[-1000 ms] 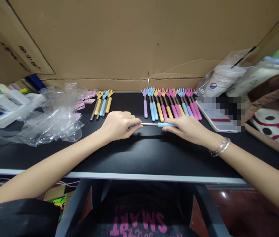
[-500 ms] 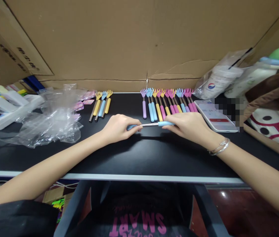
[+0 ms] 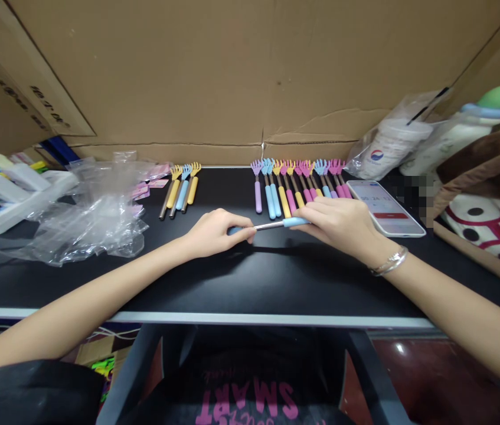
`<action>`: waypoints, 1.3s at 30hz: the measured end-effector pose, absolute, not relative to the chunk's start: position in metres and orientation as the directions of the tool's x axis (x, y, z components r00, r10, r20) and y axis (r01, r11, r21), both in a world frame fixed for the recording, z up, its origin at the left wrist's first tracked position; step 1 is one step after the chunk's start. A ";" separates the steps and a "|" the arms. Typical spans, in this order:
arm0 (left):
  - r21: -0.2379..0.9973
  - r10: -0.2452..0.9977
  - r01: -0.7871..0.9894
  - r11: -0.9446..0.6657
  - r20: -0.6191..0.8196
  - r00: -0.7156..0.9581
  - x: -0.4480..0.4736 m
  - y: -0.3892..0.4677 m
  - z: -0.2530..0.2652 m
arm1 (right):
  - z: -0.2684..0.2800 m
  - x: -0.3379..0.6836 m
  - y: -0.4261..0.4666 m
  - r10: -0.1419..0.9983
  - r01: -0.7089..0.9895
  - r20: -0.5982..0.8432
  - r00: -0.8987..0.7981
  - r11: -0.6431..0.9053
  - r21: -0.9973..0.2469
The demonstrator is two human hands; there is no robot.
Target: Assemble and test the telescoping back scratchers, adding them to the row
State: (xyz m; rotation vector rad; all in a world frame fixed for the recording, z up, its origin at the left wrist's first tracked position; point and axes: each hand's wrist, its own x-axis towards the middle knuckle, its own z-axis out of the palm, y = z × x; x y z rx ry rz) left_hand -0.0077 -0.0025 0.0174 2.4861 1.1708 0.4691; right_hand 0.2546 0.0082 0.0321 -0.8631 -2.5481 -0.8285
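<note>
Between my two hands, a blue back scratcher (image 3: pixel 270 225) with a metal rod is held level above the black table. My left hand (image 3: pixel 221 232) is closed on its left blue end, which the fingers partly hide. Closed around the blue part at the other end is my right hand (image 3: pixel 337 223). Behind the right hand lies a row of several back scratchers (image 3: pixel 283 190) in purple, blue, yellow and pink, claws toward the cardboard. Farther left, a smaller group of yellow and blue back scratchers (image 3: pixel 182 188) rests on the table, with metal rods beside the handles.
Crumpled clear plastic bags (image 3: pixel 94 218) and pink cards (image 3: pixel 142 190) lie at the left, by a white power strip (image 3: pixel 19 198). At the right are a phone (image 3: pixel 386 208), a lidded cup (image 3: pixel 394 147) in plastic and a patterned bag (image 3: pixel 484 224). A cardboard wall (image 3: pixel 214 77) stands behind.
Both hands stay on the blue back scratcher, nearly still. Slightly more of the metal rod shows beside my left fingers, and the rod tilts a little more. The view has shifted slightly.
</note>
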 end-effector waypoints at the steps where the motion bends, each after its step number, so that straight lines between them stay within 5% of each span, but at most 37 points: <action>1: 0.407 0.787 0.685 -0.604 0.173 0.592 -0.008 -0.003 0.017 | 0.031 0.254 0.009 0.451 0.637 0.466 -0.761 0.657 0.403; 6: 0.157 0.737 0.741 -0.653 0.357 0.573 -0.009 -0.005 0.015 | 0.023 0.255 0.012 0.539 0.679 0.441 -0.718 0.680 0.276; 11: -0.136 0.553 0.715 -0.686 0.542 0.633 -0.012 -0.005 0.014 | 0.020 0.254 0.014 0.687 0.737 0.287 -0.667 0.666 0.115; 15: -0.335 0.404 0.650 -0.682 0.569 0.716 -0.014 -0.005 0.017 | 0.023 0.251 0.014 0.722 0.715 0.089 -0.686 0.691 -0.106; 18: -0.382 0.383 0.641 -0.666 0.563 0.732 -0.014 -0.005 0.019 | 0.025 0.250 0.014 0.724 0.713 0.034 -0.689 0.686 -0.144; 24: -0.201 0.533 0.702 -0.683 0.521 0.667 -0.012 -0.007 0.015 | 0.018 0.254 0.016 0.681 0.709 0.228 -0.696 0.701 0.072; 31: 0.260 0.766 0.724 -0.639 0.303 0.568 -0.007 -0.006 0.014 | 0.026 0.256 0.012 0.575 0.678 0.377 -0.726 0.691 0.252; 39: 0.582 0.789 0.608 -0.540 0.097 0.607 -0.006 -0.005 0.020 | 0.035 0.255 0.007 0.469 0.645 0.457 -0.756 0.654 0.396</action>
